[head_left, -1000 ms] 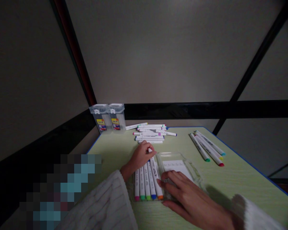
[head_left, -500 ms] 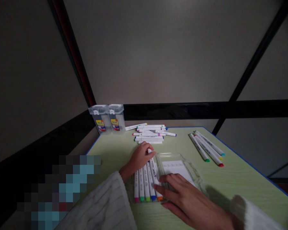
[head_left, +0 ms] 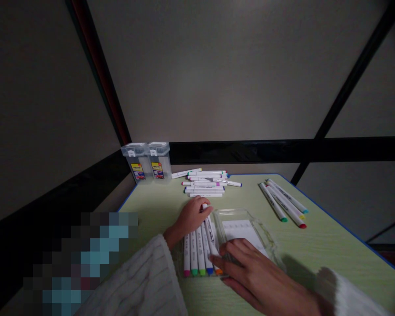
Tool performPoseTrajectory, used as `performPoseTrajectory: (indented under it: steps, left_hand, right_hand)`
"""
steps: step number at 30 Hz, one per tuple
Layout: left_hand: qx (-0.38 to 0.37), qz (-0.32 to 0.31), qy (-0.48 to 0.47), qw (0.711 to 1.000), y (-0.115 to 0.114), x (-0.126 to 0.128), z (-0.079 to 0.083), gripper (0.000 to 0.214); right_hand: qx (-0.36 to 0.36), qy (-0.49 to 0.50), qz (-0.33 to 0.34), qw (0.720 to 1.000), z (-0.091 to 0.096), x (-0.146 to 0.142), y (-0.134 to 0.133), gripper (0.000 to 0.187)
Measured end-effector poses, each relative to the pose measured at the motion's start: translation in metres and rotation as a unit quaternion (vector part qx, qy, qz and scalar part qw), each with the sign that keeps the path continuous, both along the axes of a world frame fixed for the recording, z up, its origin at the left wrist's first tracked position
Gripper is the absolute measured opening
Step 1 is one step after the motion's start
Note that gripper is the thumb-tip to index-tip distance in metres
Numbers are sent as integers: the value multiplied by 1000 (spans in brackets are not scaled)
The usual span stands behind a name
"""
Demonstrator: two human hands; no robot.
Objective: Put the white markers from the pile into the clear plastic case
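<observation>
Orange-ended marker (head_left: 210, 231) is at the right of the row in the left half of the clear case (head_left: 232, 211), aslant beside its neighbours, its orange end towards you. Left of it, in that same half, lie four more: a magenta-ended marker (head_left: 187, 254), a green-ended marker (head_left: 193, 254), a lime-ended marker (head_left: 201, 254) and a blue-ended marker (head_left: 207, 250), side by side with their coloured ends near you. The case lies unfolded flat on the pale green surface (head_left: 332, 245); its right half holds a white card (head_left: 240, 229), partly hidden by your right hand (head_left: 253, 270).

At the far left corner, two lidded clear boxes (head_left: 159, 163) stand upright side by side, yellow labels facing you; you cannot tell what is inside them.

Your left hand (head_left: 192, 214) reaches in over the far end of the row, its fingers curled narrow and pinching the orange-ended marker's far tip. Your right hand is palm down, fingers loosely spread — fingertips touching that marker near its orange end, thumb apart and lower, near the case's front edge.

Beyond your left hand lies a heap of markers (head_left: 206, 184), mostly crosswise; well to the right, a smaller group of markers (head_left: 285, 205) lies slantwise.
</observation>
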State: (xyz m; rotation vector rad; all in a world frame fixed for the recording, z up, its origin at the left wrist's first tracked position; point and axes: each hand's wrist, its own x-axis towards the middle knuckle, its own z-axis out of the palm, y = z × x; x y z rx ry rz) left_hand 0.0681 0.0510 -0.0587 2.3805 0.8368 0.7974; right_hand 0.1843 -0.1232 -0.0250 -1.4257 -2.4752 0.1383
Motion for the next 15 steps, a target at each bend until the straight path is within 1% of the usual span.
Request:
performPoseTrajectory:
  steps: [8, 15]
  left_hand:
    - [-44, 1, -49, 998, 1, 1, 4, 11]
    - [-115, 23, -113, 987, 4, 0, 5, 20]
  right_hand:
    - [-6, 1, 0, 1000, 0, 0, 2, 28]
    - [-8, 12, -1, 1000, 1, 0, 1, 27]
